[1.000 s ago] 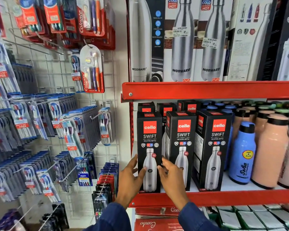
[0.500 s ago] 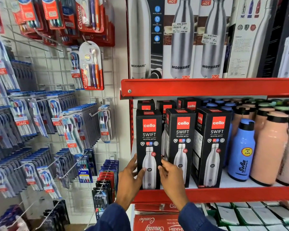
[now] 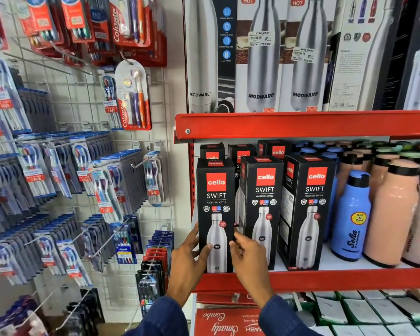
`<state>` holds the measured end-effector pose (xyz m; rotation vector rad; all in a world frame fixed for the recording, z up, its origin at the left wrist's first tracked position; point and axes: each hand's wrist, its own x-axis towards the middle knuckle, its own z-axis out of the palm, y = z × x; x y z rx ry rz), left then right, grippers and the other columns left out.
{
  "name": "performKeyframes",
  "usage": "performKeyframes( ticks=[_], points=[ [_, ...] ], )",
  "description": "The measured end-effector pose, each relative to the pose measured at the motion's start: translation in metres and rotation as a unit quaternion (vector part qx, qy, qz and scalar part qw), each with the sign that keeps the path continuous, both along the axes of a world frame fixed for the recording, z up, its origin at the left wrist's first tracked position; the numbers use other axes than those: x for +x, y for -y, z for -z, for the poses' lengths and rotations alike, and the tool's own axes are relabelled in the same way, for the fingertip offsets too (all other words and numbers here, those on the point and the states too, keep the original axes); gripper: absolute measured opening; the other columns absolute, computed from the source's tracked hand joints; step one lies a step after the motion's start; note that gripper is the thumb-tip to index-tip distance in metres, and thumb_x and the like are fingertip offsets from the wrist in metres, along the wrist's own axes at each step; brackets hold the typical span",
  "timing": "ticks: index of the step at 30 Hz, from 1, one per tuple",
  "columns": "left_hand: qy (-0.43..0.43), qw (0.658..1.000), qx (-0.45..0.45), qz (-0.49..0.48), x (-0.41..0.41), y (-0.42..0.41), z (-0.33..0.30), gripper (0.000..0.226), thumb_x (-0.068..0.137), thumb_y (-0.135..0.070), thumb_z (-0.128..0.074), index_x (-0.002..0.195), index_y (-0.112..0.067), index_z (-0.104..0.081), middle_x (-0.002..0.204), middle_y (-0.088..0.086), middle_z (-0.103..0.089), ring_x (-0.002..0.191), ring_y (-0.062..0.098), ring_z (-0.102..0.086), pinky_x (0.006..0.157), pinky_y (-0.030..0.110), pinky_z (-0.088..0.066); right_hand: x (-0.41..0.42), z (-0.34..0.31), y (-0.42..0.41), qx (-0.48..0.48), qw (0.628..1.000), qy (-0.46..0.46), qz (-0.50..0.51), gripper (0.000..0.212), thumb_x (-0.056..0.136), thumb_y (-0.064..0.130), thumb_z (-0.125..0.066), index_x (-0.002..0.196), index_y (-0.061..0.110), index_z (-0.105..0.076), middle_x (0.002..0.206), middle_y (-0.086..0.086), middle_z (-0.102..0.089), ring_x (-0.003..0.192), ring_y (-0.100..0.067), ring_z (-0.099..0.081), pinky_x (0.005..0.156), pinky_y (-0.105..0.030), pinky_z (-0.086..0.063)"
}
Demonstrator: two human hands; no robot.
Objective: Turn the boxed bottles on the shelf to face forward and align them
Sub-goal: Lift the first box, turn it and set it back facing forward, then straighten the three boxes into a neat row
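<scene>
Three black "cello SWIFT" bottle boxes stand in a front row on the red shelf [image 3: 325,278]. The left box [image 3: 215,202] faces forward, and both hands grip its lower part. My left hand [image 3: 188,259] holds its left edge, thumb across the front. My right hand [image 3: 249,257] holds its right edge, in the gap beside the middle box [image 3: 263,202]. The right box [image 3: 309,207] is turned slightly, showing its left side panel. More cello boxes [image 3: 274,150] stand behind them.
Loose blue [image 3: 352,217] and peach bottles [image 3: 393,212] fill the shelf to the right. Large Modware bottle boxes [image 3: 262,57] stand on the shelf above. Toothbrush packs [image 3: 134,98] hang on a wire grid at the left. Boxes lie on the shelf below.
Both hands stay on the left box, which has shifted slightly left, opening a small gap from the middle box. The view has tilted a little.
</scene>
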<state>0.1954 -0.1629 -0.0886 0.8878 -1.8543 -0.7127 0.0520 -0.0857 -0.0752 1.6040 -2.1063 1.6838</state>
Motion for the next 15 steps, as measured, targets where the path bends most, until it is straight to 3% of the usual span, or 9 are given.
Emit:
performKeyframes(
  ticks=[2, 5, 9, 13, 15],
  points=[
    [0.0, 1.0, 0.002, 0.001, 0.0, 0.001, 0.0, 0.069, 0.092, -0.037, -0.068, 0.152, -0.04, -0.033, 0.134, -0.009, -0.067, 0.126, 0.011, -0.062, 0.096, 0.027, -0.056, -0.001, 0.002, 0.001, 0.001, 1.0, 0.005, -0.006, 0.036, 0.094, 0.016, -0.058, 0.13, 0.021, -0.058, 0.104, 0.006, -0.074, 0.086, 0.008, -0.065, 0.078, -0.002, -0.05],
    [-0.004, 1.0, 0.015, 0.012, 0.001, 0.0, -0.002, 0.068, 0.093, -0.035, -0.067, 0.152, -0.037, -0.035, 0.13, -0.018, -0.064, 0.128, 0.011, -0.06, 0.093, 0.012, -0.05, 0.0, 0.001, 0.001, 0.003, 1.0, 0.015, -0.01, 0.035, 0.094, 0.017, -0.057, 0.129, 0.021, -0.06, 0.104, 0.005, -0.074, 0.088, 0.005, -0.068, 0.083, -0.015, -0.057],
    [-0.022, 0.999, 0.035, -0.03, 0.006, -0.004, -0.001, 0.066, 0.091, -0.042, -0.067, 0.15, -0.028, -0.042, 0.137, 0.001, -0.065, 0.122, 0.021, -0.065, 0.091, 0.022, -0.055, -0.001, 0.001, -0.01, -0.016, 0.999, 0.044, 0.006, 0.037, 0.091, 0.01, -0.061, 0.128, 0.013, -0.06, 0.111, 0.001, -0.072, 0.087, 0.006, -0.064, 0.077, 0.002, -0.046],
    [-0.126, 0.98, -0.051, -0.142, 0.01, -0.023, -0.006, 0.027, 0.093, -0.022, -0.067, 0.119, -0.028, -0.066, 0.111, -0.002, -0.073, 0.095, 0.009, -0.069, 0.085, 0.035, -0.061, -0.013, 0.006, -0.035, -0.053, 0.994, 0.088, 0.043, 0.034, 0.088, 0.01, -0.066, 0.121, 0.016, -0.064, 0.109, 0.001, -0.074, 0.082, -0.001, -0.071, 0.07, -0.02, -0.061],
    [-0.156, 0.97, -0.126, -0.134, 0.004, -0.038, -0.011, 0.019, 0.09, -0.012, -0.065, 0.103, -0.025, -0.069, 0.095, -0.006, -0.069, 0.086, 0.006, -0.065, 0.078, 0.023, -0.057, -0.024, 0.008, -0.046, -0.084, 0.988, 0.111, 0.071, 0.031, 0.088, 0.009, -0.066, 0.119, 0.013, -0.065, 0.104, -0.002, -0.075, 0.075, 0.0, -0.072, 0.061, -0.016, -0.06]
  ],
)
